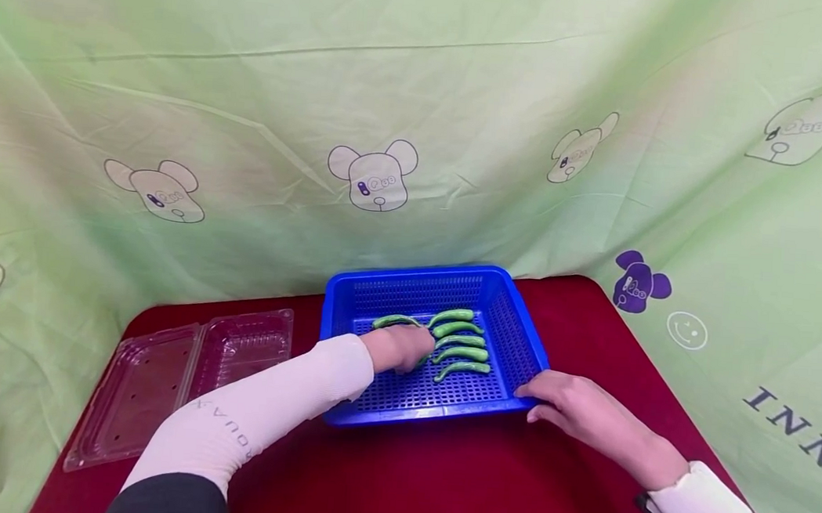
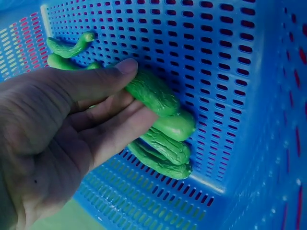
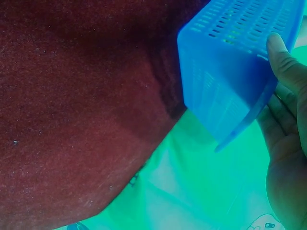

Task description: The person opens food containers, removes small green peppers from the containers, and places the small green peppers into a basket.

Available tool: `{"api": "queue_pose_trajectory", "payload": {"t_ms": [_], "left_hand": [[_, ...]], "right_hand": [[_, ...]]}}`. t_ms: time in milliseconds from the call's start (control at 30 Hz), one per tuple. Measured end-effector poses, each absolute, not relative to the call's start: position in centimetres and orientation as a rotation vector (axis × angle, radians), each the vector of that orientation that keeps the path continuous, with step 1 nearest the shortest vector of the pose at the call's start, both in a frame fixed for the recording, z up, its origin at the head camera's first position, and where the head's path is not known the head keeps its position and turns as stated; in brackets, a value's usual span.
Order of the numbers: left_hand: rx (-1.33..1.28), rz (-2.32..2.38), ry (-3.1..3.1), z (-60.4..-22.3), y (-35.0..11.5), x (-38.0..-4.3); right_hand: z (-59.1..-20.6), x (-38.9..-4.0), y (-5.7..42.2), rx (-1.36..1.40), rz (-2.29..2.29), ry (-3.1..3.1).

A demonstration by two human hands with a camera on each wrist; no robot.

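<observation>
My left hand reaches into a blue plastic basket. In the left wrist view, its thumb and fingers pinch a green pepper, which lies over other peppers there. Several curved green peppers lie in a row on the basket floor, right of the hand. Another pepper sits behind the hand, partly covered by it. At the basket's front right corner, my right hand grips the rim, thumb on the inner side and fingers outside, as the right wrist view shows.
A clear plastic clamshell box lies opened out on the left, partly behind my left sleeve. Everything stands on a dark red cloth-covered table. A green curtain with printed bear heads hangs behind and at the sides.
</observation>
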State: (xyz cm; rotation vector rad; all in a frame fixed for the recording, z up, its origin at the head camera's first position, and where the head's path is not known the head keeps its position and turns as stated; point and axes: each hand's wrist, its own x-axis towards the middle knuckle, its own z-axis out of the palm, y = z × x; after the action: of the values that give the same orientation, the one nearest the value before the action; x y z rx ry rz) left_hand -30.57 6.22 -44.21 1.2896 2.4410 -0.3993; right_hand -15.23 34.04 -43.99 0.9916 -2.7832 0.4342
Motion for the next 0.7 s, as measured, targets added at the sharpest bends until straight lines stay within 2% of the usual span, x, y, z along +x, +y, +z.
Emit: {"api": "queue_pose_trajectory", "payload": {"t_ms": [233,433,700], "left_hand": [[1.189,-0.345,2.467,-44.6,5.6,-30.8],[1.174,-0.344,2.516,-42.7,4.1,-31.2],[1.147,-0.116,2.793,-38.5,-2.9,-30.5]], "right_hand": [[-44.1,-15.5,33.7,1.006,0.451,-2.788],[-44.0,-15.7,33.5,1.016,0.446,-2.784],[-43.9,-15.9,33.6,1.020,0.444,-2.789]]}}
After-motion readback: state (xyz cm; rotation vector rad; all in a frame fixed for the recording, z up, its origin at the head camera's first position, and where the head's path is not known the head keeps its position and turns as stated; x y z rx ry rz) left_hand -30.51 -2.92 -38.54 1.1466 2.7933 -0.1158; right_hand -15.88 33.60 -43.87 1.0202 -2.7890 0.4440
